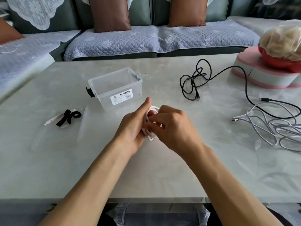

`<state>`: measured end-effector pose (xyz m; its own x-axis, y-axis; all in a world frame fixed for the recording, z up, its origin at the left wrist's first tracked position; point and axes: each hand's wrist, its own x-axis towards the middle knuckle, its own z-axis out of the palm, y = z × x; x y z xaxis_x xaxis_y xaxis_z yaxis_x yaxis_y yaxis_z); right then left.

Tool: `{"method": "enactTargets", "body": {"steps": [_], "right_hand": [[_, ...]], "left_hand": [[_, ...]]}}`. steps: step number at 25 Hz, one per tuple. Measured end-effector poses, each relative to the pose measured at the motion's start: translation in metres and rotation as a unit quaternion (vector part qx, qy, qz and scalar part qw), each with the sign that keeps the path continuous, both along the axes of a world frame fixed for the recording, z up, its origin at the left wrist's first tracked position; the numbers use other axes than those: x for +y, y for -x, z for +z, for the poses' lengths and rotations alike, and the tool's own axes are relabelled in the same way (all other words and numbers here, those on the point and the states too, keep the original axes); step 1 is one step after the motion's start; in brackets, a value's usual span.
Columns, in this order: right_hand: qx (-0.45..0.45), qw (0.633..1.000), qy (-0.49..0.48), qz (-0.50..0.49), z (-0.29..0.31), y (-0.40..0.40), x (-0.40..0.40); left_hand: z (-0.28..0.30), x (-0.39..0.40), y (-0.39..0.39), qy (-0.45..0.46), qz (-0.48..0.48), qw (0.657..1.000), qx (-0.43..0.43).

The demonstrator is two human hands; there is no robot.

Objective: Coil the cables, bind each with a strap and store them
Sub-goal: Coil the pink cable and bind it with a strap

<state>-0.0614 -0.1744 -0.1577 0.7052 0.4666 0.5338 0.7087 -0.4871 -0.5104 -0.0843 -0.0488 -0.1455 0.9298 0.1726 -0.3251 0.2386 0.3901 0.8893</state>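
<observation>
A coiled white cable (152, 110) sits between my two hands above the middle of the table. My left hand (135, 126) holds the coil from the left, thumb pointing up. My right hand (172, 126) curls its fingers round the coil from the right and pinches it. Much of the coil is hidden by my fingers. A clear plastic storage box (116, 88) with a label stands open just behind my hands. Black and white straps (68, 117) lie at the left. A tangled black cable (194, 80) and a loose grey-white cable (267, 128) lie at the right.
A pink and white round box (263, 75) with a red bowl under a plastic bag (281, 44) stands at the far right. A sofa with quilted covers (130, 39) runs behind the table. The table's front edge (146, 199) is near me.
</observation>
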Motion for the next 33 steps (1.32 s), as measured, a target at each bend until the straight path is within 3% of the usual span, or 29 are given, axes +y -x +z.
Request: {"method": "enactTargets", "body": {"steps": [3,6,8,11,15,17,22,26,30,33], "right_hand": [[-0.016,1.0,0.0,0.004,-0.004,0.0,0.0],[0.019,0.996,-0.055,-0.069,-0.002,0.002,0.0],[0.135,0.98,-0.066,-0.131,0.005,0.002,-0.001],[0.421,0.893,-0.129,-0.092,0.018,0.005,-0.002],[0.519,0.833,-0.189,-0.031,0.019,0.01,0.004],[0.503,0.834,-0.225,-0.018,0.017,0.009,0.005],[0.369,0.905,-0.21,-0.033,0.005,0.012,0.01],[0.313,0.912,-0.266,-0.024,0.009,0.012,0.011],[0.316,0.9,-0.301,-0.009,0.012,0.006,0.007],[0.345,0.891,-0.295,-0.022,0.013,0.005,0.005]], "left_hand": [[0.003,0.003,0.0,-0.017,0.059,0.998,-0.013],[0.008,0.012,-0.002,0.051,0.164,0.985,-0.031],[0.011,0.02,-0.003,0.109,0.194,0.973,-0.06],[0.012,0.018,0.0,0.122,0.174,0.973,-0.09],[0.011,0.003,0.005,0.115,0.133,0.977,-0.121],[0.012,-0.001,0.007,0.103,0.131,0.979,-0.119],[0.01,-0.008,0.008,0.097,0.131,0.984,-0.077],[0.009,-0.016,0.007,0.1,0.141,0.982,-0.075],[0.0,-0.018,0.005,-0.028,0.205,0.975,-0.079],[-0.003,-0.01,0.005,-0.237,0.208,0.942,-0.111]]}}
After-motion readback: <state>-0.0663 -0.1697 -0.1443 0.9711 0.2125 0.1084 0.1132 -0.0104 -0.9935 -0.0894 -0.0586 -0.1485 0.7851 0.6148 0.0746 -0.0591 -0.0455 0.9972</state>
